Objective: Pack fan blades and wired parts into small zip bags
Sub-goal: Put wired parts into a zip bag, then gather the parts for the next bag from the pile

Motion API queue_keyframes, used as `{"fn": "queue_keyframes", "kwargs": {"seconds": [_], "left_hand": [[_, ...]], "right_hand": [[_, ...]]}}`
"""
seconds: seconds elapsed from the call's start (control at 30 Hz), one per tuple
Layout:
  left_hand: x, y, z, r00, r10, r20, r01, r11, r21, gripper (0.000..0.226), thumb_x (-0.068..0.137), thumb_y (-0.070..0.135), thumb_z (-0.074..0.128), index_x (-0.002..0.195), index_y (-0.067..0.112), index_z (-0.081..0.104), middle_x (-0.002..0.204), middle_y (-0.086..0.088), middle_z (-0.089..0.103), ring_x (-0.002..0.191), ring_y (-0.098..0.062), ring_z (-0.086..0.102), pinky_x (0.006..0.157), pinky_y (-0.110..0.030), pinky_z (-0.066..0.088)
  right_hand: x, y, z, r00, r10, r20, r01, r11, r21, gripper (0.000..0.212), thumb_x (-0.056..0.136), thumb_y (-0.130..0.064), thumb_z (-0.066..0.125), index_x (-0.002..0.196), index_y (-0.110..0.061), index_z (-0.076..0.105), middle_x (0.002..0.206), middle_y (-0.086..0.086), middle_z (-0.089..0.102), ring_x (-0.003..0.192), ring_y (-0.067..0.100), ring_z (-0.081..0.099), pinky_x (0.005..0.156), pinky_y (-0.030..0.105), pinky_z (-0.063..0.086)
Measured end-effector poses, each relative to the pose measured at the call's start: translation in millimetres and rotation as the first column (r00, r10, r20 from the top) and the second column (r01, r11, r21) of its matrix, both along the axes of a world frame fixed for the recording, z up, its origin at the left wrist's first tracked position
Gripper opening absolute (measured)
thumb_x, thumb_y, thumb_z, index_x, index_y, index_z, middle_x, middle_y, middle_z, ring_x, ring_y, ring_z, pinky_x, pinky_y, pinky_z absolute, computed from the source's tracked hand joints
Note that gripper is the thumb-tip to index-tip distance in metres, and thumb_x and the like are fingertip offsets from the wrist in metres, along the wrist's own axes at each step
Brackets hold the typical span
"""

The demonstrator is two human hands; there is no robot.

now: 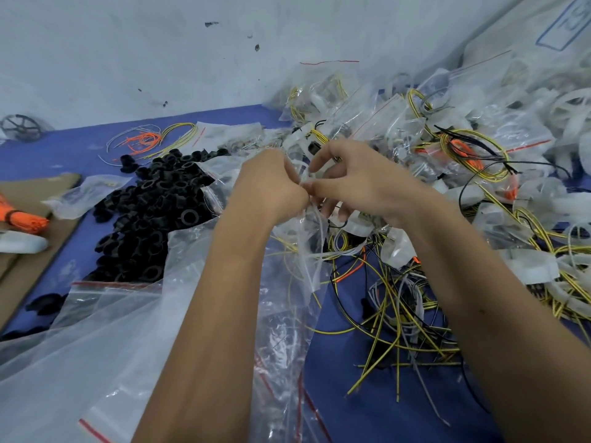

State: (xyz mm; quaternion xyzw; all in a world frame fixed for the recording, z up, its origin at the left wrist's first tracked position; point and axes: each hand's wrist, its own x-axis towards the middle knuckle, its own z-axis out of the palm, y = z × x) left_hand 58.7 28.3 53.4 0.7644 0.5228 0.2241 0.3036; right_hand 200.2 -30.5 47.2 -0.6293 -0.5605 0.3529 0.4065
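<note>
A: Both hands up at the middle of the blue work surface (351, 407). Left hand (271, 187) curled tight, pinching the mouth of a small zip bag (311, 247). Right hand (355, 180) pinching the same mouth from the other side with thumb and forefinger, other fingers spread loose.

B: Contents?

A: Hard to say. Something pale and thin wires showing through the film, but too crumpled to name. Bag hanging below the 2 hands, over the loose yellow-and-black wires (393, 327).

B: Step in hand?

A: Judged as closing or opening the zip strip; cannot tell which. If closing: worth checking that no wire end crosses the seal, then running the pinch along the strip from 1 end to the other, not pressing only in the middle.

B: Risks?

A: Stiff wire likely to spring back and pop the seal. Thin film likely to tear if pulled sideways.

B: Supplies nearby?

A: Empty zip bags with red strips (105, 308) under the left forearm. Heap of black plastic rings (153, 212) just beyond. Filled bags piled at right (415, 123), white fan blades (572, 107) among them.

B: Any writing?

A: Blue printed frame on a sack (563, 24) at top right, characters too blurred to read. No brand legible anywhere else.
</note>
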Motion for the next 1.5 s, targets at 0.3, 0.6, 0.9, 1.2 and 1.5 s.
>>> {"fn": "queue_keyframes", "kwargs": {"seconds": [0.3, 0.6, 0.9, 1.2, 1.5], "left_hand": [[-17.7, 15.1, -0.6, 0.998, 0.069, -0.008, -0.069, 0.996, -0.053, 0.016, 0.078, -0.004, 0.075, 0.073, 0.009, 0.066, 0.054, -0.007, 0.07, 0.058, -0.021, 0.073, 0.077, -0.045, 0.065], [-15.4, 19.0, -17.3, 0.977, 0.132, 0.167, -0.138, 0.99, 0.025, 0.018, 0.076, 0.008, 0.079, 0.068, 0.015, 0.064, 0.061, -0.002, 0.067, 0.061, -0.022, 0.068, 0.065, -0.039, 0.062], [-13.1, 12.1, -13.7, 0.979, -0.058, 0.195, 0.1, 0.972, -0.213, 0.019, 0.089, 0.004, 0.07, 0.073, 0.011, 0.062, 0.064, -0.009, 0.062, 0.055, -0.022, 0.063, 0.056, -0.029, 0.055], [-13.4, 8.5, -7.9, 0.97, -0.104, 0.218, 0.156, 0.96, -0.233, 0.019, 0.09, 0.007, 0.071, 0.073, 0.008, 0.063, 0.063, -0.007, 0.062, 0.055, -0.023, 0.063, 0.052, -0.026, 0.054], [-19.6, 10.7, -5.6, 0.967, -0.084, 0.24, 0.143, 0.96, -0.242, 0.027, 0.091, 0.002, 0.068, 0.068, 0.01, 0.057, 0.049, 0.0, 0.059, 0.059, -0.027, 0.059, 0.044, -0.022, 0.048]], "right_hand": [[18.2, 3.2, -2.8, 0.903, -0.165, 0.397, 0.127, 0.985, 0.12, 0.033, 0.078, 0.001, 0.069, 0.107, -0.012, 0.061, 0.071, 0.007, 0.07, 0.066, 0.025, 0.068, 0.064, 0.035, 0.055], [28.4, 3.6, 4.6, 0.812, -0.414, 0.411, 0.276, 0.894, 0.353, 0.015, 0.093, -0.025, 0.071, 0.087, -0.011, 0.068, 0.08, 0.007, 0.071, 0.066, 0.02, 0.066, 0.065, 0.029, 0.054], [42.0, -7.8, 17.7, 0.627, -0.16, 0.763, 0.173, 0.983, 0.064, 0.011, 0.088, -0.013, 0.071, 0.093, -0.024, 0.071, 0.085, -0.001, 0.065, 0.084, 0.022, 0.059, 0.076, 0.028, 0.045], [31.1, -6.2, 11.6, 0.605, -0.159, 0.78, 0.172, 0.983, 0.067, 0.021, 0.077, -0.014, 0.076, 0.096, -0.005, 0.075, 0.092, 0.017, 0.073, 0.085, 0.036, 0.068, 0.078, 0.046, 0.061], [47.5, -10.2, 18.1, 0.753, -0.359, 0.551, 0.278, 0.933, 0.229, 0.016, 0.079, -0.015, 0.081, 0.093, -0.013, 0.074, 0.084, 0.003, 0.07, 0.08, 0.021, 0.064, 0.075, 0.032, 0.054]]}}
